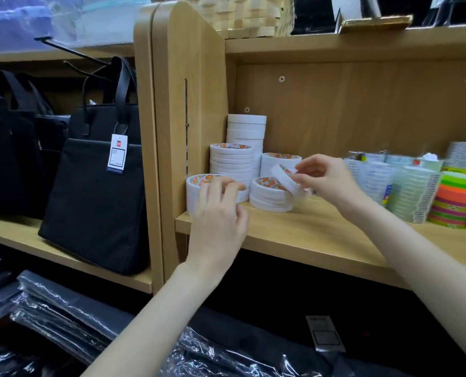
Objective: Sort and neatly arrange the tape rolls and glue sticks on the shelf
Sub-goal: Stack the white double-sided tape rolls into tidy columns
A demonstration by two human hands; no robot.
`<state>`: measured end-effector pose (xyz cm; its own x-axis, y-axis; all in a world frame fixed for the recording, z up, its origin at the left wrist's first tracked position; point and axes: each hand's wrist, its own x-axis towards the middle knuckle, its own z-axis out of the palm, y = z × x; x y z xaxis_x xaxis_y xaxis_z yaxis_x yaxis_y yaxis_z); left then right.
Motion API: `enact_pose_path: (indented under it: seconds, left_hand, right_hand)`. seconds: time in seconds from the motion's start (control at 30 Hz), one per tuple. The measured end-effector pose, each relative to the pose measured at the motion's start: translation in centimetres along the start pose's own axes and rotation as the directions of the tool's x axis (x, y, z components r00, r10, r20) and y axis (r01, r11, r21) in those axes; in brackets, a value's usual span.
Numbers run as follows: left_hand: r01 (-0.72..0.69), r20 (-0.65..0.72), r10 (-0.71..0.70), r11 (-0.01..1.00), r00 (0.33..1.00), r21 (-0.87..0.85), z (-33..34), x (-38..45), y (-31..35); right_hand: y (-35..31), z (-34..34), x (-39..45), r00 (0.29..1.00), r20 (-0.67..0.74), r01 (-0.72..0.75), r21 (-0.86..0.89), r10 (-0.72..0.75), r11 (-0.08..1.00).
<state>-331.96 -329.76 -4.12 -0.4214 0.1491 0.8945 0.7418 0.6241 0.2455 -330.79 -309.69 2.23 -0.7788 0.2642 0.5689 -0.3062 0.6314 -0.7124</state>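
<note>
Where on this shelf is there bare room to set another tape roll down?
Bare shelf board runs along the front edge, between the white tape stacks and the clear tape packs. The left corner is crowded with white stacks, the right end with coloured rolls.
</note>
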Motion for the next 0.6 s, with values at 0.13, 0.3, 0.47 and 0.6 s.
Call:
enact_pose_path:
  seconds: [0.13,0.3,0.47,0.6]
  left_hand:
    - [-0.030,0.173,0.046,0.995,0.984,-0.091,1.9,0.6,2.1]
    - [0.029,0.425,-0.018,0.999,0.905,-0.018,4.0,2.1,3.2]
    - [0.090,0.457,-0.084,0.996,0.885,0.009,4.6,2.9,3.3]
    - [0.110,0.508,-0.110,0.993,0.854,0.031,4.7,2.4,3.0]
  right_hand:
    - [1.3,-1.6,0.8,1.000,-0.001,-0.031,-0.048,0.031,0.998]
    - [3.1,-1.2,-0.1,0.940,0.305,-0.081,-0.240,0.154,0.967]
    - [3.0,-0.8,0.8,0.971,0.238,0.079,-0.330,0.002,0.941]
    - [2.0,-0.6,1.3,0.956,0.261,0.252,-0.504,-0.133,0.826]
